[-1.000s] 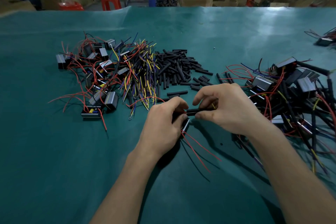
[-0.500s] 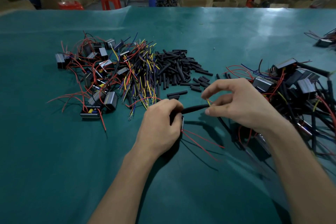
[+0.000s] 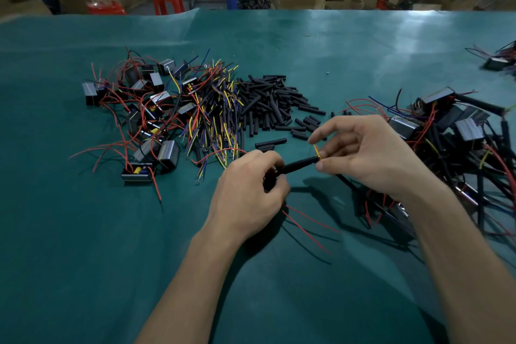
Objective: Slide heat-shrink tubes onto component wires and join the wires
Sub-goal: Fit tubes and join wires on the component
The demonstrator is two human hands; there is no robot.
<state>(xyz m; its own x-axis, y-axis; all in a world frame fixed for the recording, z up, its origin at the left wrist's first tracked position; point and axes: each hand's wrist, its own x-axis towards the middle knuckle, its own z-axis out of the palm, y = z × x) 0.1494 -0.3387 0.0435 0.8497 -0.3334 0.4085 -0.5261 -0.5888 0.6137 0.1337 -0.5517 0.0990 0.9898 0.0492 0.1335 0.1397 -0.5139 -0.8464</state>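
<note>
My left hand (image 3: 247,190) grips one end of a black heat-shrink tube (image 3: 300,164) and a component hidden under the palm; two red wires (image 3: 307,227) trail out below it. My right hand (image 3: 365,159) pinches a yellow wire tip (image 3: 317,151) that sticks out of the tube's right end, with the index finger raised. A heap of loose black tubes (image 3: 272,105) lies just beyond the hands.
A pile of small box components with red wires (image 3: 145,109) and a bundle of yellow, blue and red wires (image 3: 215,114) lie at left. Tubed components (image 3: 458,142) are piled at right. The green mat (image 3: 111,260) covers the table; stools and boxes stand beyond.
The right hand has drawn away to the right along the tube, and the yellow wire tip now shows at the tube's end. The left hand has barely moved.
</note>
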